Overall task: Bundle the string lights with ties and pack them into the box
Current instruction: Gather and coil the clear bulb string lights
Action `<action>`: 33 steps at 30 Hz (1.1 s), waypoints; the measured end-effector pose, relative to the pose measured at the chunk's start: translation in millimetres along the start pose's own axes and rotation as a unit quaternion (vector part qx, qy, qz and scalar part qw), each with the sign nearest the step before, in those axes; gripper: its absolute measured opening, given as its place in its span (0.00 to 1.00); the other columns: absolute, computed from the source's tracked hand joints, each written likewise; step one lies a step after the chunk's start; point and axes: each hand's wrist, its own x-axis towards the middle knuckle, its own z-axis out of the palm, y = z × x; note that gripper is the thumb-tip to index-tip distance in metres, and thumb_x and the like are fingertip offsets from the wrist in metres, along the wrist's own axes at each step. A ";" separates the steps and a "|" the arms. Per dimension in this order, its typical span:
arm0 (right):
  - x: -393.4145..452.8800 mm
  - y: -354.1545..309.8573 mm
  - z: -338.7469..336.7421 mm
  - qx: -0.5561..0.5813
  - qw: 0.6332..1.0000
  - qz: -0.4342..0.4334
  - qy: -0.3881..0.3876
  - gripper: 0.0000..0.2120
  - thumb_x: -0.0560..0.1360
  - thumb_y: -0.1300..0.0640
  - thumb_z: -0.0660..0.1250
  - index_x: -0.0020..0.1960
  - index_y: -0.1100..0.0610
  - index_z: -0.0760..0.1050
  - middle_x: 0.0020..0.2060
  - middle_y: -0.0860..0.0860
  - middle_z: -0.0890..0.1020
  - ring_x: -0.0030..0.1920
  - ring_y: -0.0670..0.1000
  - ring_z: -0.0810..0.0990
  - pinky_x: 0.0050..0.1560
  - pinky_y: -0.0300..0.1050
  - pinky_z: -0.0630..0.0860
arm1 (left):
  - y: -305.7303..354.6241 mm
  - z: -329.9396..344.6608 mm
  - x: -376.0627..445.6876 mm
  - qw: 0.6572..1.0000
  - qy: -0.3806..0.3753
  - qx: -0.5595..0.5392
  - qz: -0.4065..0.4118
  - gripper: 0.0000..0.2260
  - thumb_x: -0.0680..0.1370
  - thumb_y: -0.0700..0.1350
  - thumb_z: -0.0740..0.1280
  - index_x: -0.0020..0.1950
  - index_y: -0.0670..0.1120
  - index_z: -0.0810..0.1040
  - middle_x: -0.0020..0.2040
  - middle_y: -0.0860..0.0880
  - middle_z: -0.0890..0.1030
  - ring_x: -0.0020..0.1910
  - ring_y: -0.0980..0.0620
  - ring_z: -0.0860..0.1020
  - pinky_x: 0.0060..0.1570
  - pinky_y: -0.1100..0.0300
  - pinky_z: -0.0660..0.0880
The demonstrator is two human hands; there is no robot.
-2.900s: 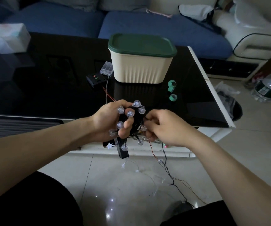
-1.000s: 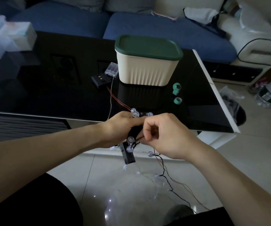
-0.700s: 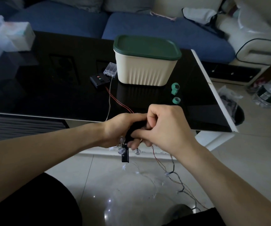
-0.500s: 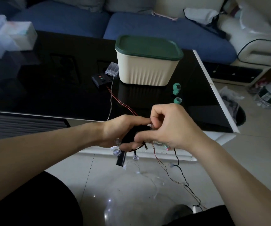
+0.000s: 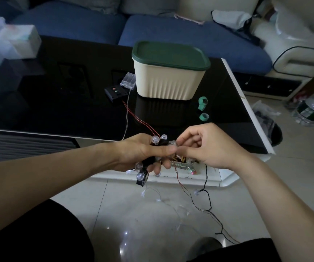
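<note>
My left hand (image 5: 139, 154) grips a wound bundle of string lights (image 5: 155, 146), fingers curled round it, clear bulbs poking out above my thumb and below my palm. My right hand (image 5: 201, 146), just beside it, pinches the strand at the bundle's top between thumb and forefinger. The loose cord (image 5: 207, 188) hangs from under my right hand to the floor. Beyond both hands, on the black table (image 5: 58, 103), stands the cream box (image 5: 168, 80), its green lid on.
</note>
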 end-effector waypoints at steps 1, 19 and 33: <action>1.2 0.4 1.0 0.001 1.000 -0.005 0.016 0.06 0.71 0.56 0.79 0.46 0.52 0.83 0.37 0.48 0.86 0.37 0.46 0.85 0.40 0.37 0.79 | -0.6 -1.7 -0.3 1.000 -0.016 0.011 0.003 0.12 0.75 0.49 0.69 0.42 0.40 0.80 0.33 0.47 0.81 0.30 0.53 0.75 0.37 0.62 0.72; -2.2 -5.7 -8.5 0.160 0.984 -0.073 0.005 0.08 0.68 0.62 0.79 0.41 0.58 0.80 0.36 0.57 0.85 0.41 0.65 0.83 0.44 0.50 0.78 | -8.6 -8.6 3.8 0.995 -0.052 -0.072 0.041 0.12 0.72 0.26 0.68 0.56 0.31 0.78 0.44 0.46 0.83 0.52 0.48 0.83 0.55 0.58 0.78; -0.4 -4.7 -1.4 0.194 0.973 -0.115 0.044 0.07 0.72 0.69 0.75 0.44 0.60 0.79 0.37 0.52 0.83 0.39 0.48 0.80 0.41 0.38 0.78 | -3.1 -3.6 2.7 0.982 -0.065 -0.162 0.076 0.10 0.78 0.34 0.62 0.57 0.38 0.79 0.54 0.40 0.83 0.55 0.45 0.83 0.52 0.58 0.79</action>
